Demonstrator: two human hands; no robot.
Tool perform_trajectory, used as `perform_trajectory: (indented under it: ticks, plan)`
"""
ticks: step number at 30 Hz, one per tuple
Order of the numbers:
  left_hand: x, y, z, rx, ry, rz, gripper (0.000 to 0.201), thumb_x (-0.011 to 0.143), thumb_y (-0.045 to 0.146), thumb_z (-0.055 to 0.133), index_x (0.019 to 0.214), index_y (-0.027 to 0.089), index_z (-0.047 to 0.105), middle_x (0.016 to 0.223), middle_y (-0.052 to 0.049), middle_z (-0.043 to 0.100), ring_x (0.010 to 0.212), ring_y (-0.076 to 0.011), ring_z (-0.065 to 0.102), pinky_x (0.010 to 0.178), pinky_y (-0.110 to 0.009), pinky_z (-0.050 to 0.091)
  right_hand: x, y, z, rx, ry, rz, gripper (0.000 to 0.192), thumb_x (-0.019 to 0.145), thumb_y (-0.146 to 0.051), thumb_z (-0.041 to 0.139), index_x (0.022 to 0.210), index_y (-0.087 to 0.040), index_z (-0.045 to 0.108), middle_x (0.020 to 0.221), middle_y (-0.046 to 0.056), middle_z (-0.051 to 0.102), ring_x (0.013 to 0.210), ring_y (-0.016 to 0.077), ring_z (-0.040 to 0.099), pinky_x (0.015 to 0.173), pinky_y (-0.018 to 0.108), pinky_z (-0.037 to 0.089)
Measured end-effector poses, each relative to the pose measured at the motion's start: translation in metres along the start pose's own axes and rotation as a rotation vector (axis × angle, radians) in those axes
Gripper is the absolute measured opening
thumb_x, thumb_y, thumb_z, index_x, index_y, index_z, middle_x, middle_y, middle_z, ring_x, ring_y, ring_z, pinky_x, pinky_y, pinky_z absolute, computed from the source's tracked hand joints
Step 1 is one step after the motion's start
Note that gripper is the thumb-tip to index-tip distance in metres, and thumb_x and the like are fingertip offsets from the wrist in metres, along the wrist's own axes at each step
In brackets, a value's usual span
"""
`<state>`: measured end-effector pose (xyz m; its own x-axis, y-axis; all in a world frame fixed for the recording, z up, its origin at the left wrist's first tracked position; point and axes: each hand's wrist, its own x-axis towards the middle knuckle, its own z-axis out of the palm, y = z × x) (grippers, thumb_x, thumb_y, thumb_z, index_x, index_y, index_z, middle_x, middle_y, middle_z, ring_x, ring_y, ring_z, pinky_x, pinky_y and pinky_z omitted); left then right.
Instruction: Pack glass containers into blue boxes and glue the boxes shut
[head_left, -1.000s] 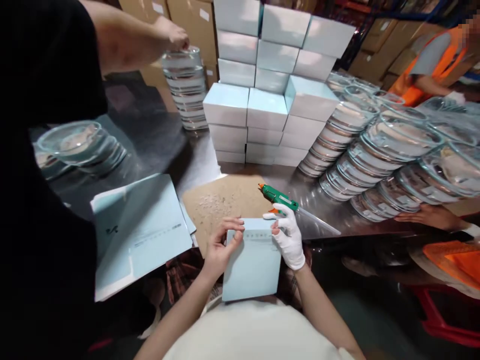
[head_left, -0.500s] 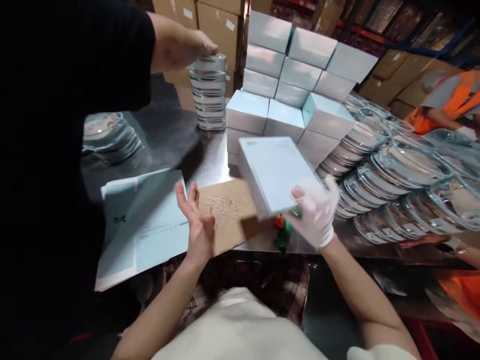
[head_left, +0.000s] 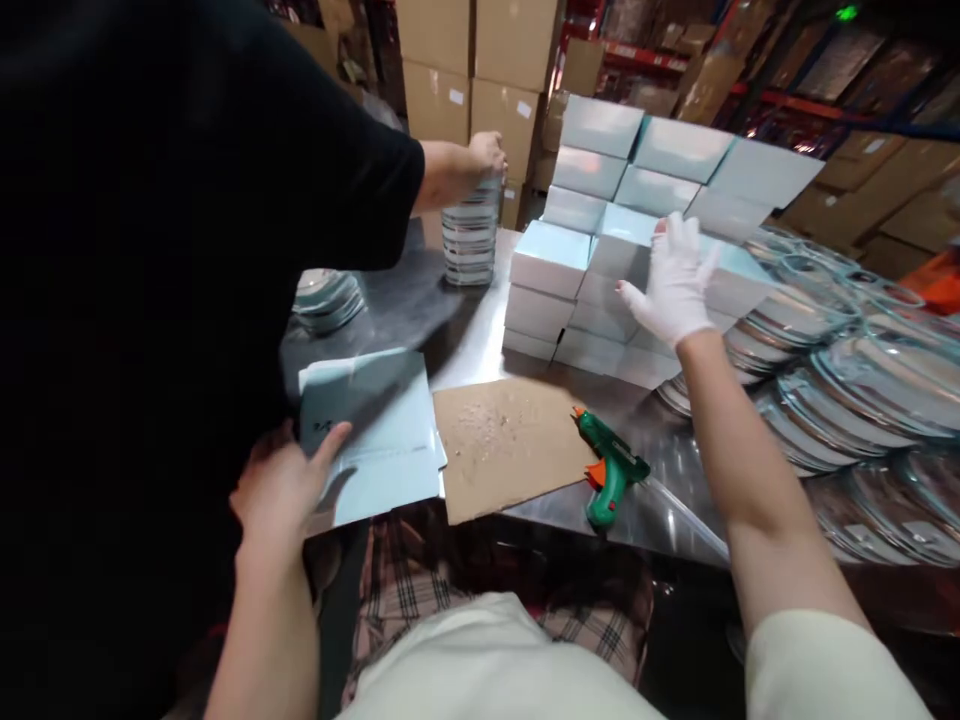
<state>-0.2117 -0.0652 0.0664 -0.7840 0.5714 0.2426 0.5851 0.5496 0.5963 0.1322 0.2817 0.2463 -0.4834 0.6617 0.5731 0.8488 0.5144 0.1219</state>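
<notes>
At the left edge of a pile of pale flat cardboard sheets (head_left: 382,420) is my left hand (head_left: 281,485). Its thumb lies on top and its fingers are curled at the edge, partly hidden. My right hand (head_left: 679,285), in a white glove, has its fingers spread in front of the stacked white boxes (head_left: 547,290); whether it touches one I cannot tell. Between my arms lies a brown cardboard piece (head_left: 510,440) with small bits of residue. Just right of it, a green glue gun (head_left: 615,465) with an orange trigger rests on its side.
Stacks of glass dishes (head_left: 862,390) fill the table's right side. At my left stands a person in black (head_left: 150,300), one hand (head_left: 487,155) on a glass stack (head_left: 471,240). More glass dishes (head_left: 326,300) sit beside that person. Brown cartons (head_left: 502,110) rise behind the metal table (head_left: 405,300).
The white box has left my right hand, which moved up to the stack and opened. My left hand moved left onto the flat sheets. The glue gun is now uncovered.
</notes>
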Motion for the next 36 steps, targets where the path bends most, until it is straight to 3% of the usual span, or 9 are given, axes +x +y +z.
perform_trajectory:
  ticks: [3, 8, 12, 16, 24, 28, 31, 33, 36]
  plan:
    - [0.007, 0.001, 0.011, 0.311, -0.224, -0.128, 0.09, 0.083, 0.086, 0.058, 0.125, 0.007, 0.069, 0.119, -0.032, 0.071, 0.113, -0.0557, 0.066, 0.082, -0.067, 0.057, -0.091, -0.031, 0.006, 0.161, 0.161, -0.109, 0.065, 0.101, -0.036, 0.058, 0.158, -0.007, 0.046, 0.164, 0.024, 0.046, 0.156, 0.0403, 0.039, 0.127, 0.065, 0.029]
    - [-0.001, 0.01, 0.032, 0.507, -0.317, -0.038, 0.08, 0.094, 0.068, 0.057, 0.137, 0.001, 0.063, 0.136, -0.036, 0.064, 0.132, -0.054, 0.056, 0.098, -0.06, 0.053, -0.258, -0.094, 0.03, 0.431, 0.002, -0.236, 0.045, 0.1, -0.03, 0.06, 0.144, -0.018, 0.057, 0.149, 0.02, 0.062, 0.135, 0.0357, 0.061, 0.112, 0.059, 0.05]
    - [-0.018, -0.001, 0.04, 0.51, -0.313, 0.1, 0.083, 0.096, 0.065, 0.055, 0.15, 0.002, 0.052, 0.161, -0.034, 0.045, 0.145, -0.0523, 0.045, 0.113, -0.06, 0.045, -0.321, -0.128, 0.042, 0.609, -0.072, -0.116, 0.039, 0.104, -0.03, 0.057, 0.142, -0.02, 0.059, 0.14, 0.018, 0.068, 0.128, 0.0316, 0.066, 0.105, 0.052, 0.056]
    - [-0.028, -0.006, 0.038, 0.447, -0.262, 0.005, 0.094, 0.092, 0.07, 0.059, 0.154, 0.002, 0.045, 0.168, -0.036, 0.031, 0.161, -0.0533, 0.019, 0.123, -0.064, 0.032, -0.307, -0.158, 0.048, 0.805, -0.242, -0.174, 0.034, 0.105, -0.032, 0.056, 0.136, -0.022, 0.066, 0.14, 0.015, 0.07, 0.13, 0.0299, 0.066, 0.108, 0.049, 0.056]
    - [0.012, -0.008, 0.009, 0.259, -0.309, -0.236, 0.127, 0.067, 0.056, 0.091, 0.166, 0.015, 0.022, 0.155, -0.031, 0.044, 0.143, -0.0497, 0.048, 0.114, -0.055, 0.042, -0.204, -0.223, 0.081, 1.001, -0.592, 0.0, 0.046, 0.1, -0.041, 0.059, 0.137, -0.018, 0.07, 0.144, 0.016, 0.07, 0.136, 0.0307, 0.066, 0.118, 0.048, 0.053]
    - [0.005, -0.004, -0.013, 0.182, -0.146, -0.249, 0.134, 0.071, 0.052, 0.089, 0.17, 0.01, 0.009, 0.156, -0.033, 0.044, 0.143, -0.0503, 0.047, 0.117, -0.057, 0.039, -0.203, -0.214, 0.061, 1.0, -0.376, -0.083, 0.044, 0.102, -0.039, 0.055, 0.139, -0.018, 0.068, 0.143, 0.015, 0.07, 0.135, 0.0303, 0.066, 0.117, 0.051, 0.054]
    - [-0.018, 0.018, -0.034, 0.063, -0.011, -0.04, 0.094, 0.09, 0.059, 0.071, 0.165, 0.015, 0.034, 0.144, -0.023, 0.061, 0.134, -0.0423, 0.056, 0.11, -0.049, 0.046, -0.2, -0.199, 0.031, 0.92, 0.0, -0.163, 0.044, 0.104, -0.035, 0.056, 0.146, -0.023, 0.062, 0.145, 0.014, 0.068, 0.137, 0.0297, 0.064, 0.117, 0.053, 0.054]
    - [-0.037, 0.038, -0.044, -0.048, -0.11, 0.216, 0.054, 0.1, 0.058, 0.058, 0.141, 0.022, 0.064, 0.125, -0.014, 0.073, 0.119, -0.0329, 0.066, 0.099, -0.039, 0.05, -0.192, -0.191, 0.011, 0.806, 0.181, -0.215, 0.046, 0.102, -0.033, 0.06, 0.148, -0.026, 0.06, 0.146, 0.014, 0.067, 0.139, 0.0309, 0.062, 0.118, 0.055, 0.052]
    - [-0.063, 0.057, -0.05, -0.215, -0.364, 0.506, 0.039, 0.105, 0.055, 0.053, 0.11, 0.024, 0.076, 0.099, -0.006, 0.076, 0.091, -0.0213, 0.07, 0.081, -0.028, 0.049, -0.193, -0.177, -0.005, 0.725, 0.209, -0.16, 0.036, 0.101, -0.031, 0.064, 0.136, -0.025, 0.066, 0.128, 0.014, 0.074, 0.122, 0.0312, 0.07, 0.109, 0.053, 0.057]
